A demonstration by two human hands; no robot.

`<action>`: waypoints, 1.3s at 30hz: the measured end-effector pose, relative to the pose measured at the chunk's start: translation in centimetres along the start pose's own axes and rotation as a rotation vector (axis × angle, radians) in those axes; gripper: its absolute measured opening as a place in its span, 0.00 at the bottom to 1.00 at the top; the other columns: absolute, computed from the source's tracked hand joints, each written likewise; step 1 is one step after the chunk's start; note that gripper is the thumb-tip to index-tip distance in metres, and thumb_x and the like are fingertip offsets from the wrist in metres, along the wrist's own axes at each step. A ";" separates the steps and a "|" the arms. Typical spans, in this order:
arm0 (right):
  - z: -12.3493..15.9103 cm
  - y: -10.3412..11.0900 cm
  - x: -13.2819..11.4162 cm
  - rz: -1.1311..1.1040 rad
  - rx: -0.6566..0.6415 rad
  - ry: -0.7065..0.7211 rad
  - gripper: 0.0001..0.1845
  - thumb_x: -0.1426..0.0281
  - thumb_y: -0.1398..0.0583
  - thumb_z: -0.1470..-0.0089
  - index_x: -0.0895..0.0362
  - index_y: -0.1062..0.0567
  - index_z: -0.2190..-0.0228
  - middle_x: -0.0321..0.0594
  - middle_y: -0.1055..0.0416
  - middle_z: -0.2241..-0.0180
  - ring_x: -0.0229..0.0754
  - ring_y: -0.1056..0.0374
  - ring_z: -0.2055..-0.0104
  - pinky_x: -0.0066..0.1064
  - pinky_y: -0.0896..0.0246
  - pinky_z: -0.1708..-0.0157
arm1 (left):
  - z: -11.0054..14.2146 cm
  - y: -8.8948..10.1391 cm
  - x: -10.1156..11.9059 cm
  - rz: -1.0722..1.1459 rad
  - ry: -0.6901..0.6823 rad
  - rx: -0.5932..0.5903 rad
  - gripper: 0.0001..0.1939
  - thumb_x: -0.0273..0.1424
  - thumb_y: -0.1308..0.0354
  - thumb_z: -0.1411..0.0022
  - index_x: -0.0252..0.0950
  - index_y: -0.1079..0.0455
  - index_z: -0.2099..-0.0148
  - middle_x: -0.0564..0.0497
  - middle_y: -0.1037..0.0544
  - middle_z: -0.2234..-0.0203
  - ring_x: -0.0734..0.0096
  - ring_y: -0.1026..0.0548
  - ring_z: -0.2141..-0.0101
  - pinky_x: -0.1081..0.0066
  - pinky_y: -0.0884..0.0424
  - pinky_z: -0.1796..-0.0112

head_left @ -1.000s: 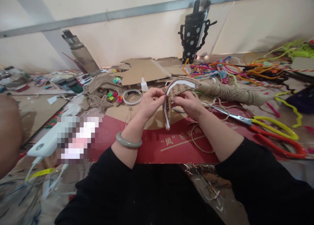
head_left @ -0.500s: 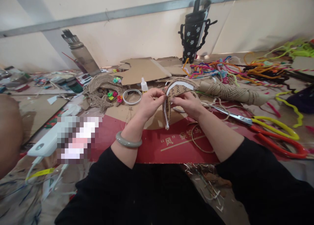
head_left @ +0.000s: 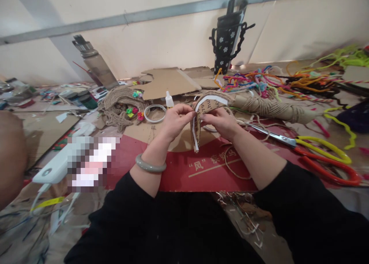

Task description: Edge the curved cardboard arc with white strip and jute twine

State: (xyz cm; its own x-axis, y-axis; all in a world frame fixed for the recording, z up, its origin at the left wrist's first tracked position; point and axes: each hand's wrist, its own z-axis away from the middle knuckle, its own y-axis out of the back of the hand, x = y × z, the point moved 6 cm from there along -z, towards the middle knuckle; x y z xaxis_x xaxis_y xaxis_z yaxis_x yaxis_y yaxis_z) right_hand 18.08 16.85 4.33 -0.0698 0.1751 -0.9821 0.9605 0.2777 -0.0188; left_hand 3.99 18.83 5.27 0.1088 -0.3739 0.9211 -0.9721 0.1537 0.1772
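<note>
Both hands hold a curved cardboard piece (head_left: 208, 103) edged with a white strip, raised above the red cardboard sheet (head_left: 184, 168). My left hand (head_left: 175, 122) pinches the piece's left edge between thumb and fingers. A grey bangle sits on that wrist. My right hand (head_left: 220, 122) grips the piece from the right, fingers pressed together at the fold. The strip's lower end hangs down between the hands.
Scissors (head_left: 314, 150) with yellow and red handles lie at the right. A jute rope bundle (head_left: 271, 108), a tape ring (head_left: 155, 113), a small glue bottle (head_left: 169, 100), coloured pipe cleaners (head_left: 276, 81) and a black flowered cup (head_left: 227, 41) lie beyond. A white phone-like device (head_left: 54, 168) rests left.
The hands have shifted only slightly; the cardboard piece's white-edged lower end has turned a little between the fingers.
</note>
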 end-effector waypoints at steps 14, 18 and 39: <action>0.1 -0.2 0.0 0.031 0.002 -0.010 0.19 0.65 0.36 0.58 0.57 0.24 0.61 0.40 0.25 0.66 0.41 0.31 0.64 0.31 0.34 0.68 | 0.0 0.2 0.5 -0.096 -0.029 0.024 0.04 0.30 0.39 0.49 0.34 0.27 0.72 0.51 0.23 0.74 0.74 0.28 0.70 0.71 0.33 0.65; 0.0 -0.2 0.0 0.026 -0.012 0.001 0.20 0.65 0.36 0.57 0.57 0.24 0.60 0.40 0.24 0.65 0.42 0.31 0.62 0.30 0.34 0.67 | 0.0 0.2 0.2 -0.051 0.013 0.025 0.04 0.30 0.39 0.49 0.34 0.27 0.71 0.52 0.24 0.75 0.75 0.29 0.72 0.71 0.33 0.67; 0.1 -0.3 -0.1 0.026 0.002 0.008 0.18 0.66 0.36 0.58 0.57 0.24 0.62 0.39 0.25 0.66 0.41 0.31 0.63 0.29 0.34 0.68 | 0.1 0.1 0.9 -0.203 -0.094 0.001 0.02 0.28 0.41 0.49 0.35 0.27 0.71 0.50 0.24 0.74 0.73 0.28 0.70 0.71 0.33 0.67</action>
State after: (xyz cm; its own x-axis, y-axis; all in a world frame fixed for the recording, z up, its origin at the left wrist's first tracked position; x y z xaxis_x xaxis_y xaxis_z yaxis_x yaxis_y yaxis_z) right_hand 17.86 16.67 4.39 -0.0469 0.1897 -0.9807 0.9625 0.2713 0.0064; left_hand 4.00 18.44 6.05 0.2825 -0.4809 0.8301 -0.9325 0.0652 0.3551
